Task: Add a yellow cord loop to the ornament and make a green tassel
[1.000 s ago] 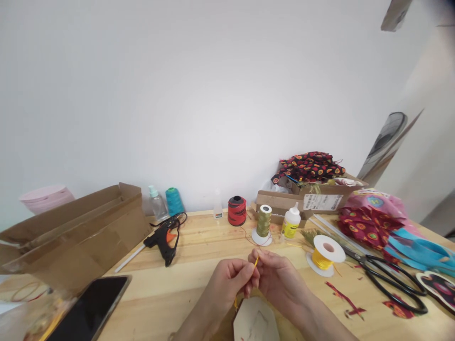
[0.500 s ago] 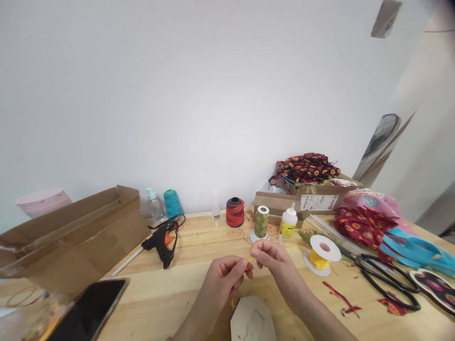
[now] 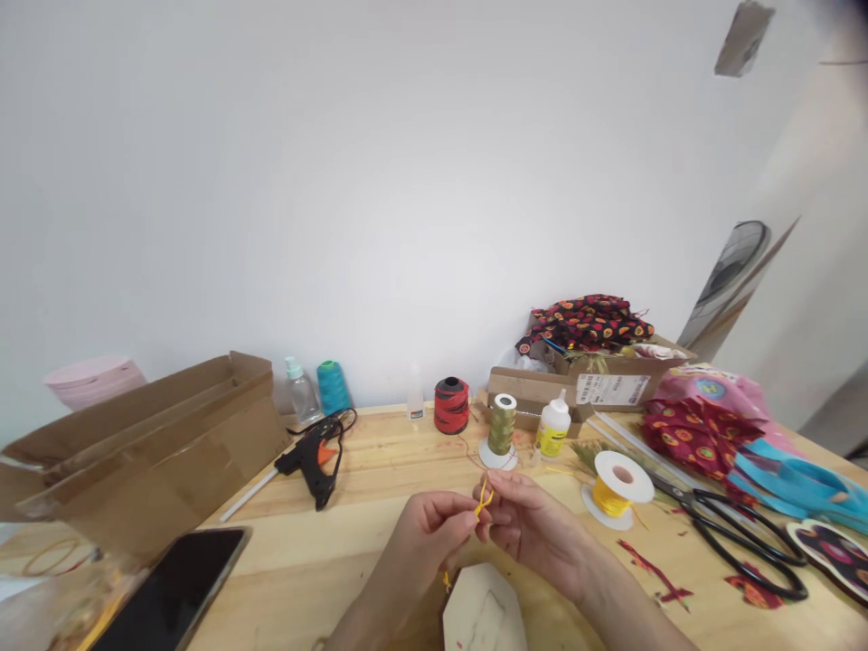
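Observation:
My left hand (image 3: 429, 533) and my right hand (image 3: 535, 524) meet low in the middle of the view, fingertips together. Both pinch a short yellow cord (image 3: 483, 499) that forms a small loop between them; its other end hangs down by my left wrist. Just below the hands lies a pale cardboard cut-out (image 3: 485, 610) with angled corners. A spool of yellow cord (image 3: 616, 488) stands to the right of my right hand. An olive-gold thread spool (image 3: 502, 429) stands just behind the hands.
On the wooden table (image 3: 380, 470): a black glue gun (image 3: 313, 459), a phone (image 3: 173, 588), an open cardboard box (image 3: 142, 452) at left, large black scissors (image 3: 739, 533), a glue bottle (image 3: 553, 425), red and teal thread cones, patterned fabric and a box at back right.
My hands drew apart along the cord half a second ago and have come back together; the cord now shows a small loop between the fingertips.

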A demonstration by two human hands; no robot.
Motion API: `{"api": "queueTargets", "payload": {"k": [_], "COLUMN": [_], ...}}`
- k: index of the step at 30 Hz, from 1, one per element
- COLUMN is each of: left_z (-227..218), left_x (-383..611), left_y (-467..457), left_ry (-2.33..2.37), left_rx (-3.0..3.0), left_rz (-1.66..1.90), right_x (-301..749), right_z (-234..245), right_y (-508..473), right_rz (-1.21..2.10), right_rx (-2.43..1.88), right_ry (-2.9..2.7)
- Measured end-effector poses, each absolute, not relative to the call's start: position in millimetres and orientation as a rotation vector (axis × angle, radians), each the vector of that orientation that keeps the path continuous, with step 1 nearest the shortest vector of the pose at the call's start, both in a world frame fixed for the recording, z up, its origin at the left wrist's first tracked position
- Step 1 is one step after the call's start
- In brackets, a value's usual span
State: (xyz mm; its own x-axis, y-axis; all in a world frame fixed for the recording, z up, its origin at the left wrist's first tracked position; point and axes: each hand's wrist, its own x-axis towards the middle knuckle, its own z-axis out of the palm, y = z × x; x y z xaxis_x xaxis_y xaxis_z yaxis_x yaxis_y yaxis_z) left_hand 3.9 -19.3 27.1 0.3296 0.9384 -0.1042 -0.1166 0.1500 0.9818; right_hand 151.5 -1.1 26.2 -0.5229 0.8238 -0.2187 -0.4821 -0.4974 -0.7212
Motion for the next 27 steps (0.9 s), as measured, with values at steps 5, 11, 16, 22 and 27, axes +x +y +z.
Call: {"api": "queueTargets", "payload": {"k": [5, 11, 16, 22, 27], "left_z": [30.1, 33.4, 36.9, 26.1, 24.1], "left_x": [5.1, 5.5, 7.7, 6.8, 5.8], "left_y": [-19.0, -20.8, -22.4, -19.3, -18.9], "left_ry": [0.982, 0.940, 0.855, 0.922, 1.012], "left_rx": [1.199, 1.209, 1.204, 1.361, 1.393], "left_rz": [0.988, 1.032, 1.043, 1.018, 0.998], "right_x": [151.9, 151.0, 150.8, 154.0, 157.2], "right_z": [25.9, 26.4, 26.4, 36.8, 39.1], "right_y": [-1.7, -2.1, -1.7, -5.5, -5.1], "right_rz": [2.060, 2.095, 2.169, 1.938, 1.900], "right_rx": [-0.657, -0.521, -0.458, -0.580, -0.659], "right_ry": [-0.766, -0.672, -0.631, -0.947, -1.042]}}
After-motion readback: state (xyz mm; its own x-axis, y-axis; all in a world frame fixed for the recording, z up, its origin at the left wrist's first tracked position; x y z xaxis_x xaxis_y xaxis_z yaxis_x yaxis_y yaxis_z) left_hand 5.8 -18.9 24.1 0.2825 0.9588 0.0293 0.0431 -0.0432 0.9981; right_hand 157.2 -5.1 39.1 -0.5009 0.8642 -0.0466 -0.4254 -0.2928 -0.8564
